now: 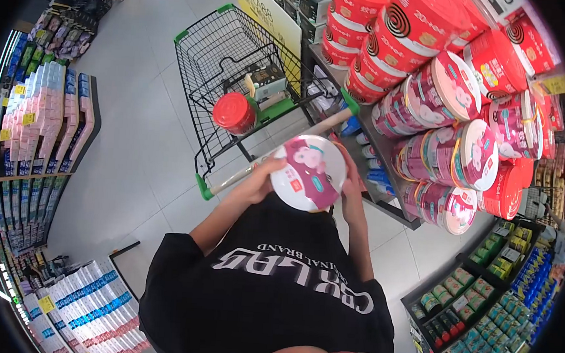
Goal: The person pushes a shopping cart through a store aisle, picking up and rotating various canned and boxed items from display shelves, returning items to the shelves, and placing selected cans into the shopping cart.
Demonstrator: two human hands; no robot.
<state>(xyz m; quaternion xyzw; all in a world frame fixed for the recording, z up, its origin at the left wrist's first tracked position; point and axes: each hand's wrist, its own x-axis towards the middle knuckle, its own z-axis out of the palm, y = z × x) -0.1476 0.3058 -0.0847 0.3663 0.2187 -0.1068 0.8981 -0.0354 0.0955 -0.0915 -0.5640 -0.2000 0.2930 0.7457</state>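
While the left hand [261, 179] and the right hand [353, 183] close on opposite sides of a round tub [310, 173], its pink-and-white lid faces the wearer. The tub is clamped between them, in front of the black shirt [255, 304]. The step in hand looks like a two-handed hold for viewing the lid; moving the tub from here would call for even pressure from both sides and clearance over the handle [234, 178] just beyond the grip. Farther ahead and to the grip's left, the cart [202, 55] carries a red-lidded tub [234, 113] and a dark box [267, 80]. To the grip's right, pink tubs [478, 155] lie on their sides on a shelf, with red tubs [404, 30] stacked beyond them.

The held tub's wall is mostly hidden beneath its lid, as are most of the right fingers. Whether it touches the handle, I cannot tell. The lid's small print is unreadable, and a person at the far upper left is cut off.
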